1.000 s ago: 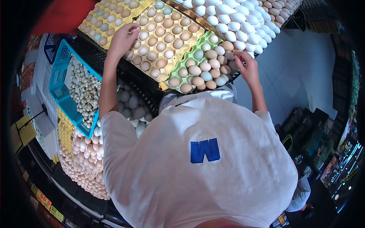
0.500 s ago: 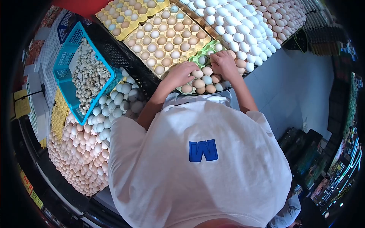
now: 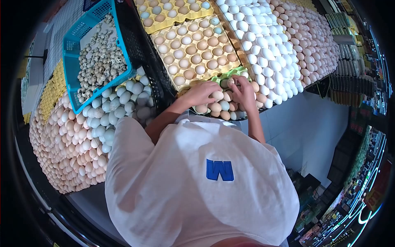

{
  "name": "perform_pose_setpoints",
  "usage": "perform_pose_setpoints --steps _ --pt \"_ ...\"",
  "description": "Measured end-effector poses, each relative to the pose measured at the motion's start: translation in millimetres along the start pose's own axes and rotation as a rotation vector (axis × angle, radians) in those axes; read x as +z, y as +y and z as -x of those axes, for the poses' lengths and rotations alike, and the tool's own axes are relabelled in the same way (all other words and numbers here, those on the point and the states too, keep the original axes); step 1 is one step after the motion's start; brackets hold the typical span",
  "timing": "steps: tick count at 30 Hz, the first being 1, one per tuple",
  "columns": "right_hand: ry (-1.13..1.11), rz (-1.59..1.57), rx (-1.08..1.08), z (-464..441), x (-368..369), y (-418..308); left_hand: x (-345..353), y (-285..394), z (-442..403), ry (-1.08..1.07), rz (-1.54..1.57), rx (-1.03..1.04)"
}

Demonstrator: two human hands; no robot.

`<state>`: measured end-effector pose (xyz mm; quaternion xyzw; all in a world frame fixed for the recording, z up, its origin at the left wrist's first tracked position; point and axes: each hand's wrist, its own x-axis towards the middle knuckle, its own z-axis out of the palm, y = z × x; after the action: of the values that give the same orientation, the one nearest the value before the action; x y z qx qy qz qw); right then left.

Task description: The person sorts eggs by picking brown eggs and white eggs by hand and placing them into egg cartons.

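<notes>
My left hand (image 3: 203,93) is closed on a pale brown egg (image 3: 217,95) at its fingertips, just above other loose eggs. My right hand (image 3: 244,91) has its thumb and fingers around a light egg (image 3: 231,82), over the green egg carton (image 3: 235,74). Brown eggs and a bluish egg (image 3: 224,105) are heaped below and between my hands. Part of the green carton is hidden under my hands and the eggs. Directly behind it lies a yellow tray (image 3: 180,80) filled with brown and a few bluish eggs.
White eggs (image 3: 269,61) and pinkish eggs (image 3: 314,49) are piled at the right. A turquoise basket (image 3: 73,66) of quail eggs stands at the left, beside bluish-green eggs (image 3: 111,111) and a large heap of pink eggs (image 3: 70,148). A black crate edge (image 3: 158,61) runs between.
The view has shifted, so the stall appears lower in the picture. The left hand's egg sits slightly higher over its neighbours. An egg now shows between my right fingers.
</notes>
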<state>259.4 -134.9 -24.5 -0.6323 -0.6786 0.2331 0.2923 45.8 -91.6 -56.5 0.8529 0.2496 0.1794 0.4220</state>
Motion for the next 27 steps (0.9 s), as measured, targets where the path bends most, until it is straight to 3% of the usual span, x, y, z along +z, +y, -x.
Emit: perform_pose_setpoints --steps 1,2,3,5,6,10,15,19,21,22,24,27 --pt "0.03 -0.139 0.053 -2.0 3.3 1.5 -0.8 0.7 1.0 0.038 0.064 -0.042" --pt "0.003 -0.407 0.265 -4.8 8.6 2.4 -3.2 0.8 1.8 0.047 0.066 -0.048" --pt "-0.006 -0.407 0.262 -10.0 10.9 3.2 -11.6 6.4 2.6 0.066 0.199 -0.162" --pt "0.077 -0.943 0.435 -20.5 16.8 5.6 -17.9 6.2 7.2 0.084 0.334 -0.282" --pt "0.073 -0.946 0.439 -23.6 18.7 4.3 -20.0 1.4 10.0 0.163 0.449 -0.316" --pt "0.141 -1.504 0.522 -40.7 21.1 -1.7 -34.6 -15.7 19.7 0.403 0.88 -0.283" --pt "0.154 -1.511 0.502 -40.0 25.8 5.5 -54.5 -27.6 35.9 0.497 0.905 -0.38" --pt "0.226 -1.17 0.479 -32.4 27.0 10.4 -48.9 -28.8 39.5 0.518 0.861 -0.44" --pt "0.154 -0.756 0.401 -30.2 22.6 19.8 -46.0 -25.3 38.3 0.502 0.832 -0.447" --pt "0.156 -0.756 0.405 -29.7 20.7 24.9 -45.1 -21.1 36.5 0.486 0.804 -0.453" --pt "0.192 -1.15 0.464 -29.9 15.6 27.7 -44.8 -14.1 32.9 0.465 0.81 -0.447" --pt "0.311 -1.226 0.513 -34.4 0.8 18.5 -34.7 -18.4 24.4 0.459 0.826 -0.423"
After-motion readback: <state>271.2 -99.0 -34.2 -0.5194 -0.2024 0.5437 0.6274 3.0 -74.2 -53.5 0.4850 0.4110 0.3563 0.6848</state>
